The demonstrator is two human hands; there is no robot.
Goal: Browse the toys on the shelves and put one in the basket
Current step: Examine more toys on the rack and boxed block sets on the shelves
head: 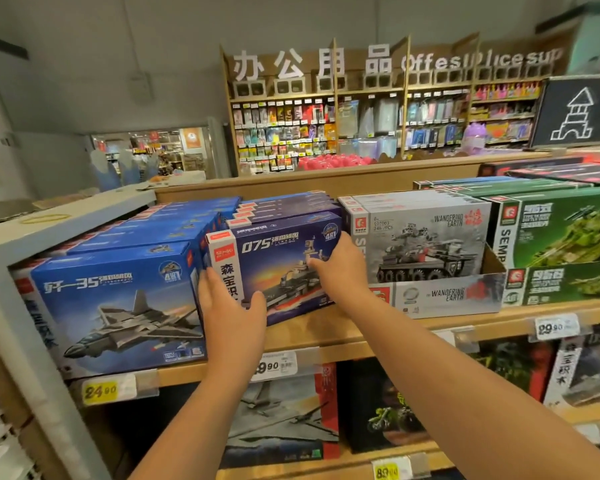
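Observation:
A dark blue toy box marked 075 with a warship picture (278,268) stands at the front of the top wooden shelf (326,336), pulled a little out of its row. My left hand (231,317) holds its lower left corner, thumb across the front. My right hand (340,268) grips its right edge, fingers curled over the front face. No basket is in view.
A blue fighter-jet box (118,306) stands to the left, a grey Wandering Earth vehicle box (426,244) and green tank boxes (561,233) to the right. More toy boxes fill the lower shelf (281,420). Price tags (101,391) line the shelf edges. Stationery racks (361,126) stand behind.

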